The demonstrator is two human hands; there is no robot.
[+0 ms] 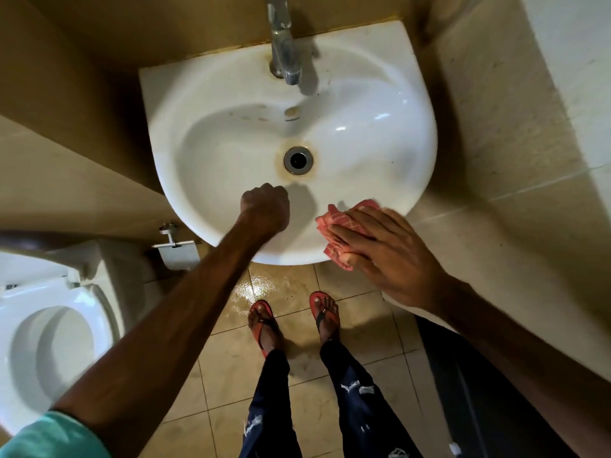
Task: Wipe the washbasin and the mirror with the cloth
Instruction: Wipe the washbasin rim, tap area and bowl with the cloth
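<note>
The white washbasin [380, 127] fills the upper middle of the head view, with a rust-stained ring around its drain [297, 160]. My right hand [386, 249] lies flat on a folded pink patterned cloth [344, 219], pressing it onto the basin's front right rim. My left hand [266, 208] is a closed fist resting on the front rim just left of the cloth, with nothing visible in it. The mirror is out of view.
A chrome tap [282, 44] stands at the back of the basin. A white toilet [49, 342] with its seat down sits at the lower left, a paper holder [175, 246] beside it. Beige tiled walls close in on both sides. The floor tiles [264, 289] below look wet.
</note>
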